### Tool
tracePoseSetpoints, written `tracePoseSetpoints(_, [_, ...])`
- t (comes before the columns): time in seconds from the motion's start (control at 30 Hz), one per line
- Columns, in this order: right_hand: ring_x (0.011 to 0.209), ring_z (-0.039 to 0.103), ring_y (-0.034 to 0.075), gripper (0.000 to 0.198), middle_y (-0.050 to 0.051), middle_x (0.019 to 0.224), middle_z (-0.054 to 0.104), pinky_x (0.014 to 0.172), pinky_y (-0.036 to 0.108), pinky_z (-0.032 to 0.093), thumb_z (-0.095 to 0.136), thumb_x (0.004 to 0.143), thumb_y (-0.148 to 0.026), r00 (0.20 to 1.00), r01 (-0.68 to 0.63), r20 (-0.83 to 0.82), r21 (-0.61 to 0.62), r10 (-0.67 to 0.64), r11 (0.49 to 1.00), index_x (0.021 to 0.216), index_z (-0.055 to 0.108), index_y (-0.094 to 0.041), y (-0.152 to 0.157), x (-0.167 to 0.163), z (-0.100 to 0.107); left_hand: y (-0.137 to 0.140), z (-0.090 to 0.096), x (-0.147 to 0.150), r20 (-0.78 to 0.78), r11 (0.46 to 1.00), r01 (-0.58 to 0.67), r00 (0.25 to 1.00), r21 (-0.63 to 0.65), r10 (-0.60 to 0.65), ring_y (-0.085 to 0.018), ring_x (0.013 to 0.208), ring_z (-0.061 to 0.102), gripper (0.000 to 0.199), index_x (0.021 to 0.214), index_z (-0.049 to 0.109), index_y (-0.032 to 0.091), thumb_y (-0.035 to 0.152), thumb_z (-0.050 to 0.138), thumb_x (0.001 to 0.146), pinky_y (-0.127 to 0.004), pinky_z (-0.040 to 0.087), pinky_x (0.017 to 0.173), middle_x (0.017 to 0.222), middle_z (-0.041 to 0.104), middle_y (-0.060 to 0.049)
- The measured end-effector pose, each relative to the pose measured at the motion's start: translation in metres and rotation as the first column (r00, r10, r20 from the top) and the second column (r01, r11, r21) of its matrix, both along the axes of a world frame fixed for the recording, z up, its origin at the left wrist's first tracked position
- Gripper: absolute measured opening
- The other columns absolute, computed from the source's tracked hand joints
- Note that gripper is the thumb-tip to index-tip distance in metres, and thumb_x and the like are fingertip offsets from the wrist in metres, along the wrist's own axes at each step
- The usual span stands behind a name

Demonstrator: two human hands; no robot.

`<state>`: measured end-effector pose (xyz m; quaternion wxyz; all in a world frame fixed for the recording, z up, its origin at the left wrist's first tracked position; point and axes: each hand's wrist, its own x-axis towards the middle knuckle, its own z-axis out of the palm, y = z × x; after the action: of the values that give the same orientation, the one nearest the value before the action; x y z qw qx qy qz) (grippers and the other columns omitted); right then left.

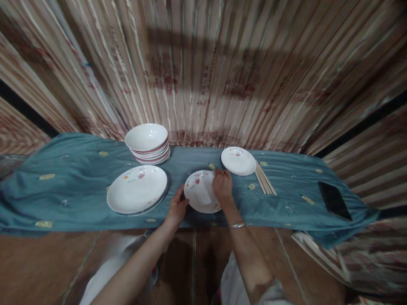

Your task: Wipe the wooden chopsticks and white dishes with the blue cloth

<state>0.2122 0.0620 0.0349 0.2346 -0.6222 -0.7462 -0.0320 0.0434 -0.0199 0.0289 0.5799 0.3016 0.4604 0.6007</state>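
Observation:
A small white plate (202, 197) with flower prints is between my two hands at the front middle of the cloth. My left hand (177, 206) grips its left rim, thumb over the edge and fingers mostly hidden beside it. On the right rim, my right hand (222, 185) has its fingers curled over the edge; a silver bangle circles that wrist. Behind my right hand lies another small flowered plate (238, 161). To the left of my left hand are large oval plates (136, 190), one resting on another.
Stacked bowls (148, 137) with red bands stand at the back left. Wooden chopsticks (266, 180) lie beside the far small plate. A black phone (334, 200) rests near the right end. The teal cloth (79, 182) covers the narrow table, with a striped curtain (203, 76) behind it.

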Motion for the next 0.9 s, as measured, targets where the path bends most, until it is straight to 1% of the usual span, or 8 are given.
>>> tracePoseSetpoints(0.13, [0.102,0.052,0.027,0.034,0.023,0.104,0.063,0.096,0.043,0.036,0.034,0.086,-0.003,0.996,-0.072,0.059,0.008,0.072,0.997,0.107,0.060,-0.001,0.000,-0.016,0.005,0.000,0.002,0.000,0.008,0.999,0.010,1.000,0.031,-0.010,-0.026,0.113,0.053,0.052,0.102,0.067,0.018,0.007,0.060,0.052,-0.041,0.031,0.104,0.106,0.069,-0.005])
tracePoseSetpoints(0.27, [0.116,0.046,0.028,0.035,0.024,0.116,0.058,0.104,0.044,0.031,0.039,0.085,-0.005,0.984,-0.167,0.065,-0.014,0.167,0.986,0.115,0.056,0.000,0.001,-0.032,0.005,0.000,0.004,0.000,0.031,1.000,0.012,0.999,0.014,-0.013,-0.027,0.116,0.052,0.047,0.100,0.068,0.019,0.011,0.064,0.054,-0.041,0.032,0.103,0.110,0.069,-0.005])
tracePoseSetpoints(0.4, [0.124,0.042,0.027,0.041,0.024,0.124,0.054,0.107,0.041,0.030,0.038,0.082,-0.002,0.969,-0.243,0.034,-0.038,0.244,0.969,0.121,0.051,0.003,0.005,-0.042,-0.002,0.001,0.007,-0.001,0.062,0.999,0.002,0.998,-0.043,0.000,-0.026,0.114,0.054,0.034,0.096,0.070,0.017,0.024,0.069,0.062,-0.040,0.033,0.102,0.107,0.070,-0.008])
tracePoseSetpoints(0.53, [0.126,0.042,0.026,0.044,0.024,0.128,0.052,0.109,0.039,0.030,0.041,0.079,0.000,0.948,-0.319,-0.043,-0.053,0.317,0.946,0.122,0.052,0.002,0.003,-0.049,-0.004,0.003,0.010,-0.002,0.099,0.999,0.013,0.995,-0.033,-0.010,-0.027,0.112,0.055,0.033,0.092,0.070,0.016,0.041,0.065,0.071,-0.039,0.037,0.099,0.107,0.069,-0.010])
tracePoseSetpoints(0.7, [0.124,0.044,0.023,0.041,0.019,0.127,0.055,0.108,0.038,0.033,0.038,0.081,-0.001,0.887,-0.451,-0.149,-0.072,0.438,0.890,0.117,0.057,-0.005,-0.009,-0.057,0.007,0.005,0.011,-0.007,0.184,0.991,0.050,0.982,-0.123,-0.027,-0.026,0.116,0.053,0.040,0.089,0.070,0.020,0.054,0.057,0.075,-0.040,0.038,0.098,0.106,0.069,-0.009])
tracePoseSetpoints(0.8, [0.122,0.047,0.021,0.038,0.015,0.125,0.057,0.107,0.037,0.035,0.038,0.083,-0.004,0.841,-0.520,-0.217,-0.079,0.495,0.850,0.114,0.060,-0.009,-0.019,-0.060,0.012,0.008,0.012,-0.009,0.229,0.983,0.055,0.973,-0.177,-0.013,-0.026,0.117,0.051,0.043,0.084,0.070,0.019,0.056,0.048,0.080,-0.039,0.038,0.098,0.105,0.070,-0.009])
tracePoseSetpoints(0.9, [0.119,0.050,0.019,0.037,0.010,0.121,0.059,0.105,0.038,0.037,0.039,0.084,-0.006,0.789,-0.587,-0.277,-0.072,0.549,0.807,0.112,0.061,-0.015,-0.029,-0.060,0.013,0.010,0.012,-0.010,0.255,0.978,0.057,0.967,-0.201,-0.004,-0.026,0.115,0.053,0.050,0.077,0.069,0.019,0.057,0.038,0.085,-0.039,0.039,0.097,0.099,0.070,-0.009])
